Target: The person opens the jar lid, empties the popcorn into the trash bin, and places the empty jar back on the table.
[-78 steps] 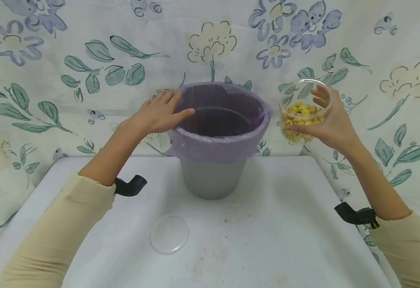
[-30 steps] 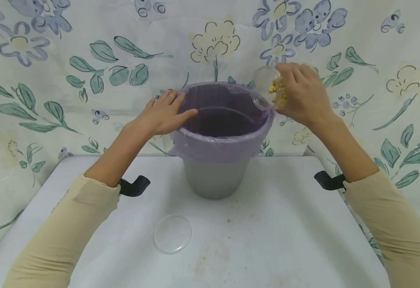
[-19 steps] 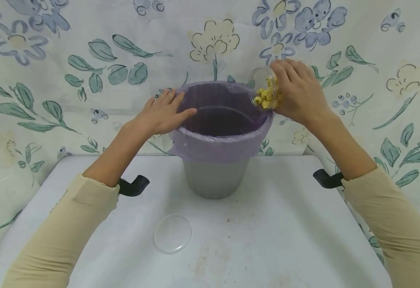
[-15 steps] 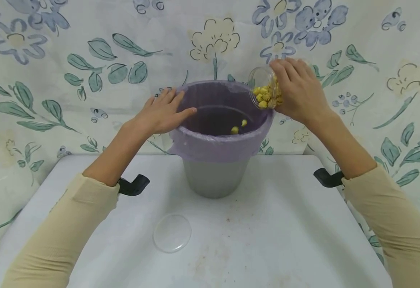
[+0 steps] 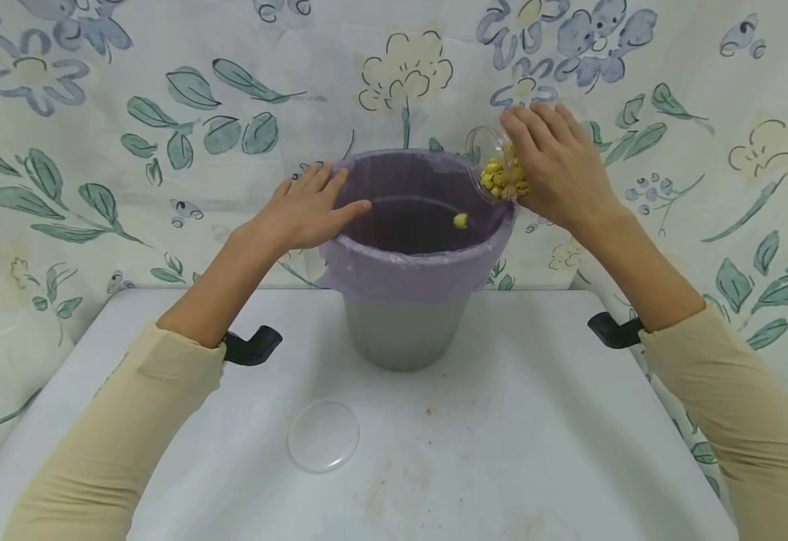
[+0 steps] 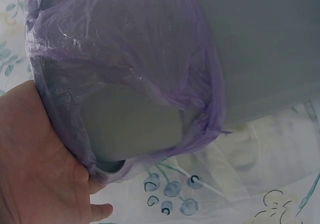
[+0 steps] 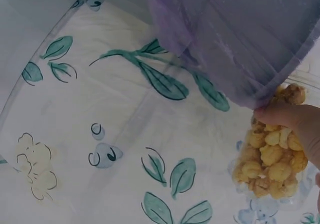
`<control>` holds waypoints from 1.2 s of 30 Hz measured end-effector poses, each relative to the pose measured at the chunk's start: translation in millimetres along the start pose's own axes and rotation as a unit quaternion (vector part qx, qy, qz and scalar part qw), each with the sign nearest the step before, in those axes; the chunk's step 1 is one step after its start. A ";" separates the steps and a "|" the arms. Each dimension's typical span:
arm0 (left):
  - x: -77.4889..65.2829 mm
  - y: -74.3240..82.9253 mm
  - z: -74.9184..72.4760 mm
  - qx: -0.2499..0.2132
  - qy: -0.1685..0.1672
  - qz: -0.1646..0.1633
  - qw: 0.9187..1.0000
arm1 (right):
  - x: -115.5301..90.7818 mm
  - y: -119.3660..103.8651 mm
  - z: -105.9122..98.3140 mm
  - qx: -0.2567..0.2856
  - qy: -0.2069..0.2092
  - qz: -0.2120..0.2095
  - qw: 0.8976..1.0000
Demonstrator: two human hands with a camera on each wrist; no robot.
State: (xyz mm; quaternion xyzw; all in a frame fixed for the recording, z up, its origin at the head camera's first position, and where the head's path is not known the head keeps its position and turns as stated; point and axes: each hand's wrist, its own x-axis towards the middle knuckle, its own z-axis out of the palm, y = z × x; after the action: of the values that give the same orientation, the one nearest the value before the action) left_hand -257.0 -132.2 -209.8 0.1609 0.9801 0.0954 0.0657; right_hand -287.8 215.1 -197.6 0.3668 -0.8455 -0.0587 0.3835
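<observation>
A grey trash can with a purple liner bag folded over its rim stands at the back of the table. My right hand grips a clear plastic jar of yellow popcorn, tipped on its side with its mouth over the can's right rim. One popcorn piece is in the air inside the can's opening. My left hand rests on the left rim, fingers extended. The right wrist view shows the thumb across the jar, popcorn visible through its wall.
A round clear lid lies on the white table in front of the can. Brownish smudges and specks mark the tabletop. Floral cloth hangs right behind the table and along its sides.
My right hand has carried the jar left to the can's rim and tipped it from upright. Popcorn has slid toward the mouth and pieces have dropped in. My left hand has stayed put.
</observation>
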 end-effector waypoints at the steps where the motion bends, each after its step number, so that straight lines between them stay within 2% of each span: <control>1: 0.1 -0.1 -0.1 -0.001 0.000 0.000 1.000 | 0.4 0.1 0.0 -0.005 -0.001 -0.002 1.000; 14: 0.7 -0.9 0.3 0.004 -0.001 0.002 1.000 | 4.2 -0.8 2.1 -0.042 -0.007 -0.020 0.999; 36: 0.4 -0.5 -0.4 0.000 -0.005 -0.001 1.000 | 7.3 -3.5 1.6 -0.072 -0.013 -0.033 0.997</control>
State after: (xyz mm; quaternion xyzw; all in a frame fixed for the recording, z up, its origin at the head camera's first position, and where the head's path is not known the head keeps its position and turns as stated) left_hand -257.7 -132.6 -209.5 0.1609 0.9799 0.0942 0.0704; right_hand -290.0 207.4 -195.7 0.3649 -0.8319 -0.1365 0.3952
